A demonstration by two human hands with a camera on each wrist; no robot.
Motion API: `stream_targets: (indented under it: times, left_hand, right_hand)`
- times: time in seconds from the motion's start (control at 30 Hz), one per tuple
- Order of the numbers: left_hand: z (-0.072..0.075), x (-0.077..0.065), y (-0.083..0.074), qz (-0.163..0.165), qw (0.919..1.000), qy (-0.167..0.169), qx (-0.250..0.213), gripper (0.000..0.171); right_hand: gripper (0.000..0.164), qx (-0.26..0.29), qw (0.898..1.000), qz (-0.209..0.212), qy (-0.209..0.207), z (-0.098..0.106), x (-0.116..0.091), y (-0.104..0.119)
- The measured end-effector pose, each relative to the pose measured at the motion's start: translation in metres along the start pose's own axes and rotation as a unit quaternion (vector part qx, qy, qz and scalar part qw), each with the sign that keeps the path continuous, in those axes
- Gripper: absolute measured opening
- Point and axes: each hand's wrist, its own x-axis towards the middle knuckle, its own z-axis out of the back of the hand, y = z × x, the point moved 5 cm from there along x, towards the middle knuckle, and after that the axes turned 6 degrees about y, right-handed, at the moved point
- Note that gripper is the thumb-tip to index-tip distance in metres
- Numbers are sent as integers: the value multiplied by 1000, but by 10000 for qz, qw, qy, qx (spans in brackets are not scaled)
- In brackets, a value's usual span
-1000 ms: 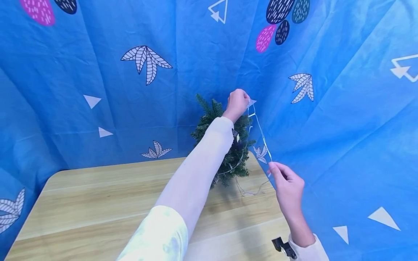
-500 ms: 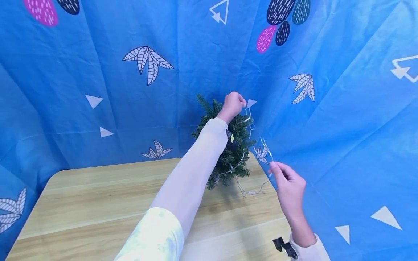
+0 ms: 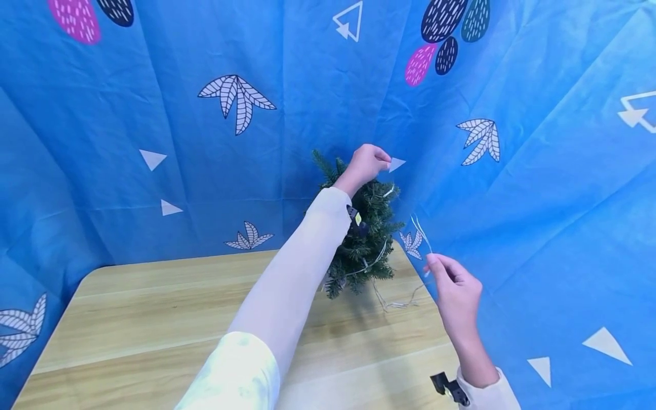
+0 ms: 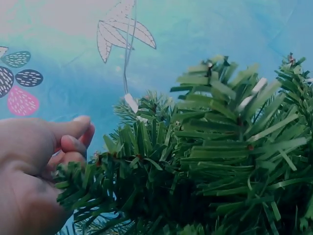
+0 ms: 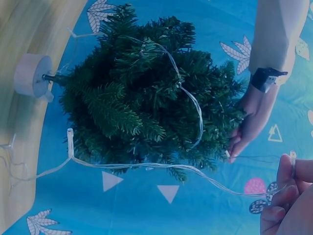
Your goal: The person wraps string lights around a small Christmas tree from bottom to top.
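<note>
A small artificial Christmas tree (image 3: 371, 219) stands near the table's right edge, partly hidden by the left arm. By its top, my left hand (image 3: 366, 162) has its fingers loosely bent. In the left wrist view this hand (image 4: 34, 166) is beside the green branches (image 4: 220, 137), its fingertips apart from a white bulb (image 4: 131, 102) hanging on thin wire at the foliage. My right hand (image 3: 458, 290), out to the right, pinches the string lights (image 3: 421, 230) between thumb and finger. In the right wrist view, string lights (image 5: 195, 169) run from that hand (image 5: 293, 196) past the tree.
A trailing length of string lights (image 3: 397, 304) lies on the wooden table (image 3: 169, 307) near its right edge. The tree's round pale base (image 5: 33, 76) shows in the right wrist view. A blue patterned cloth (image 3: 318, 74) surrounds the table at the back and right.
My left hand has moved slightly down and left and let go of the string lights, which now lie at the branches. My right hand keeps its pinch almost in place.
</note>
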Motion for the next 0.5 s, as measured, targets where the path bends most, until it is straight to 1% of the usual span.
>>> stream_targets:
  times: [0.13,0.23,0.37,0.5]
  left_hand:
    - [-3,-5,1,-207,9994,264,-54,24]
    - [-8,-13,2,-440,9978,481,-138,23]
    - [-19,-31,-3,-881,9937,661,-209,24]
    - [-30,-53,-15,-1388,9868,831,-108,25]
  right_hand:
    - [15,-16,10000,50,4,-1,1,1]
    - [15,-22,10000,89,-3,-2,0,3]
    - [16,-10,10000,66,-12,-4,0,3]
    - [16,23,10000,35,-48,-5,0,2]
